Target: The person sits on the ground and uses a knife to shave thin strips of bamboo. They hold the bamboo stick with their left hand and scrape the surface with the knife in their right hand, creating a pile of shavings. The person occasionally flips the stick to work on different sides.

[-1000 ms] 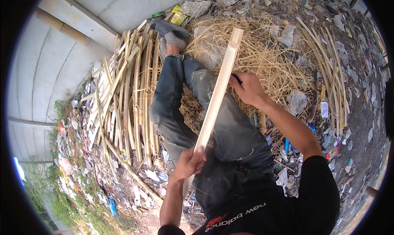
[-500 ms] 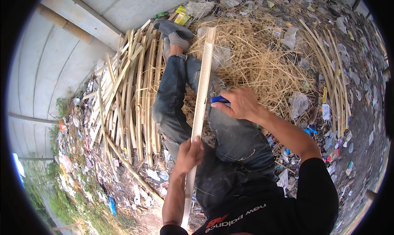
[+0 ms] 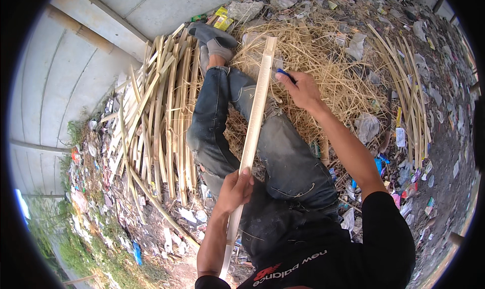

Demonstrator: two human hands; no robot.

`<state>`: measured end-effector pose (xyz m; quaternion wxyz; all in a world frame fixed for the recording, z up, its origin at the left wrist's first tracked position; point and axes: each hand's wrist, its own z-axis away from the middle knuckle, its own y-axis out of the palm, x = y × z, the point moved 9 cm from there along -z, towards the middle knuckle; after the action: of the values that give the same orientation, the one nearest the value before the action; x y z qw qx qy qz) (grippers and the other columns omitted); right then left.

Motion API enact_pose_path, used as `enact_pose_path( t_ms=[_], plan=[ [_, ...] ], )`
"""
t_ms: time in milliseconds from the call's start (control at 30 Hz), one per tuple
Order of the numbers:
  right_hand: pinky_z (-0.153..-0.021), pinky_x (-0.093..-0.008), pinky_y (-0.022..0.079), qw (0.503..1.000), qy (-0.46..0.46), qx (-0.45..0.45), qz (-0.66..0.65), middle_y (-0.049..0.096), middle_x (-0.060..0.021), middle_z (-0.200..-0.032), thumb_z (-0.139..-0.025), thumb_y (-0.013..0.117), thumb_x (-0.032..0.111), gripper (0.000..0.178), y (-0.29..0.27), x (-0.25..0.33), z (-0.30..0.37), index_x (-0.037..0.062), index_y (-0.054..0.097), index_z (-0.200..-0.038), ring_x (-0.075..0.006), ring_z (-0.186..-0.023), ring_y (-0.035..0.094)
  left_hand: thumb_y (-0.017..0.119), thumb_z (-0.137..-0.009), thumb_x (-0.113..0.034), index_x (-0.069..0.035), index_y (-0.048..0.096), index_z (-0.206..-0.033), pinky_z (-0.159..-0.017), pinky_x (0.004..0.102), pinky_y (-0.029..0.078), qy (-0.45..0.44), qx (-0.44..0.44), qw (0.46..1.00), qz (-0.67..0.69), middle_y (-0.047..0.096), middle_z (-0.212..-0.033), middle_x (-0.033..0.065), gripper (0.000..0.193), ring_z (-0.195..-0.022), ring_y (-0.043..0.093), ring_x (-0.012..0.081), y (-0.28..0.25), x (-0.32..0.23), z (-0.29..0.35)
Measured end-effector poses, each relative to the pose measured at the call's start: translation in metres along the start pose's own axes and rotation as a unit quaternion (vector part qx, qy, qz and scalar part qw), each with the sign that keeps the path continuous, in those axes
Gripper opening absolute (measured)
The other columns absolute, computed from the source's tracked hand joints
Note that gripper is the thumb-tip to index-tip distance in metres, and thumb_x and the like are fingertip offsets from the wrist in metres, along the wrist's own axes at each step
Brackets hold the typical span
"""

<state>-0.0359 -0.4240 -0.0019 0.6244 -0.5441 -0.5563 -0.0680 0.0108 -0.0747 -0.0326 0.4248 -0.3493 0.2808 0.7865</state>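
A long pale split bamboo strip (image 3: pixel 258 102) slants across my lap, its far end over the straw-like shavings and its near end beside my left forearm. My left hand (image 3: pixel 236 190) is wrapped round its lower part, thumb on top. Near the strip's far end, my right hand (image 3: pixel 302 88) grips a blue-handled knife (image 3: pixel 286 76). Its blade is small and hard to make out, close to the strip's right edge. My legs in worn dark jeans (image 3: pixel 288 152) stretch out beneath the strip.
Many split bamboo strips (image 3: pixel 174 122) lie piled left of my legs. Thin shavings (image 3: pixel 323 62) heap beyond my right knee. More thin strips (image 3: pixel 411 102) lie at the right. Litter covers the ground, and a grey panel wall (image 3: pixel 65 77) stands at the left.
My right hand has moved up along the strip toward its far end with the knife. The strip's far end has swung slightly right; my left hand keeps its hold.
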Motion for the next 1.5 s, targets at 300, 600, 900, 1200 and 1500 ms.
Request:
enact_pose_path(
  t_ms=[300, 600, 900, 1200, 1500],
  plan=[
    [-0.053, -0.037, 0.032, 0.941, 0.145, -0.042, -0.304, 0.035, 0.0033, -0.055, -0.102, 0.058, 0.064, 0.06, -0.04, -0.073, 0.004, 0.009, 0.058, -0.077, -0.0136, -0.051, 0.037, 0.044, -0.111, -0.054, -0.006, 0.055, -0.081, -0.039, 0.0287, 0.033, -0.067, 0.103, 0.989, 0.081, 0.044, -0.054, 0.0033, 0.057, -0.041, 0.043, 0.014, -0.011, 0.049, 0.017],
    [-0.057, -0.0486, 0.049, 0.957, -0.214, 0.183, 0.065, 0.062, -0.0168, -0.061, -0.104, 0.055, 0.051, 0.051, 0.041, 0.068, 0.133, 0.0021, 0.066, -0.093, -0.0421, -0.056, 0.062, 0.04, -0.112, -0.053, -0.006, 0.054, -0.08, -0.039, 0.0288, 0.036, -0.03, 0.038, 0.998, -0.03, 0.046, -0.053, 0.0042, 0.059, -0.04, 0.044, 0.0144, -0.008, 0.035, -0.003],
    [-0.062, -0.0477, 0.046, 0.978, 0.192, -0.07, 0.028, 0.053, -0.0127, -0.057, -0.109, 0.044, 0.056, 0.063, -0.082, -0.14, -0.029, 0.0017, 0.065, -0.085, -0.0297, -0.057, 0.057, 0.049, -0.109, -0.054, -0.004, 0.057, -0.079, -0.039, 0.0284, 0.036, -0.082, 0.078, 0.989, -0.095, 0.046, -0.051, 0.0033, 0.059, -0.039, 0.044, 0.0129, -0.033, 0.076, 0.042],
    [-0.045, -0.0234, 0.026, 0.915, 0.127, 0.116, -0.365, 0.036, 0.0078, -0.061, -0.108, 0.053, 0.051, 0.051, -0.018, -0.041, 0.047, 0.0029, 0.066, -0.114, -0.0025, -0.05, 0.032, 0.045, -0.108, -0.061, -0.008, 0.05, -0.067, -0.033, 0.028, 0.029, -0.09, 0.13, 0.981, 0.109, 0.041, -0.047, 0.003, 0.067, -0.033, 0.036, 0.0135, -0.019, 0.084, 0.01],
    [-0.047, -0.025, 0.03, 0.829, 0.299, 0.155, -0.446, 0.044, 0.0062, -0.064, -0.1, 0.073, 0.042, 0.036, 0.046, -0.062, 0.078, 0.0077, 0.064, -0.1, -0.0051, -0.052, 0.04, 0.057, -0.108, -0.04, 0.001, 0.066, -0.106, -0.048, 0.028, 0.046, 0.099, 0.036, 0.993, -0.049, 0.056, -0.06, 0.0071, 0.042, -0.048, 0.055, 0.0157, 0.0, 0.04, -0.016]
  ],
)
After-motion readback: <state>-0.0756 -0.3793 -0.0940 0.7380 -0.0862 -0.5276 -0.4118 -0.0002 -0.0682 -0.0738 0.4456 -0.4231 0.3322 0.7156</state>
